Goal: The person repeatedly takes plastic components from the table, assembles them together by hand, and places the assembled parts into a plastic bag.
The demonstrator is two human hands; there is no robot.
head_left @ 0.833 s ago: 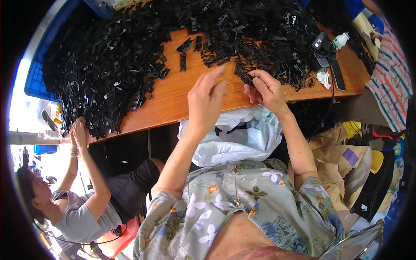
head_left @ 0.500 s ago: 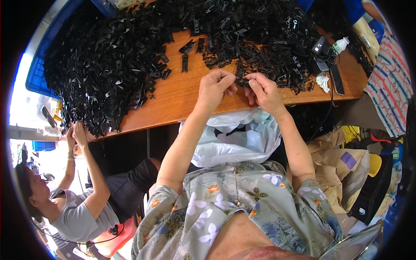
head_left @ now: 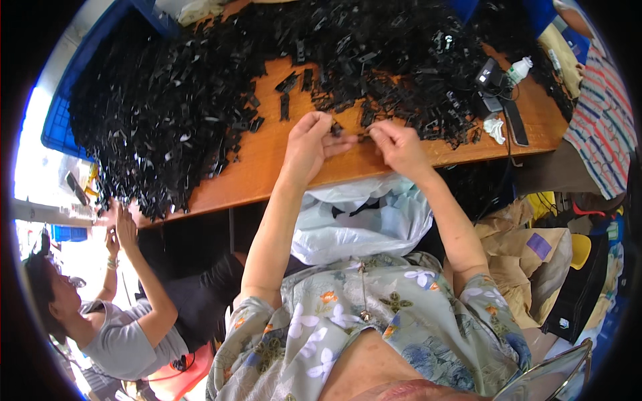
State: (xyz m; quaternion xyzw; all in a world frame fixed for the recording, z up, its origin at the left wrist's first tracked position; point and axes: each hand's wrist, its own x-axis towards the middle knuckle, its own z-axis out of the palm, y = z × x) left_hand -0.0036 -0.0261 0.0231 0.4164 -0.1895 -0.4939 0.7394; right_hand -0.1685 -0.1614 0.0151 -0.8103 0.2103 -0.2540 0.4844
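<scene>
Black plastic clip [head_left: 348, 136], small and flat, sits between both hands just above the bench [head_left: 267, 167] front edge, over bare wood, well clear of the main pile.

Handling, my read: very light, rigid moulded plastic, smooth so a bit slippery, too small for anything but a fingertip pinch. Thin tabs would probably snap if twisted hard. Best hold is on the flat faces near each end, leaving the middle free.

Grip state:
- left hand [head_left: 309, 144]: fingers curled in, thumb and forefinger pinched on the left end of the clip.
- right hand [head_left: 396, 144]: fingertips pinched on the right end; whether that is the same piece or a second mating piece, I can't tell at this size.

The clip lies right at the fingertips of both hands, bridging the narrow gap between them, roughly level, held just off the wood rather than resting on it as far as I can see.

Around it:
- heap of black plastic parts [head_left: 200, 100] covers the far and left side of the bench; a few loose ones lie near the left hand.
- white plastic bag [head_left: 361, 220] hangs open below the bench edge, directly under the hands.
- another person [head_left: 114, 321] sits lower left, one hand up at the bench's corner.
</scene>
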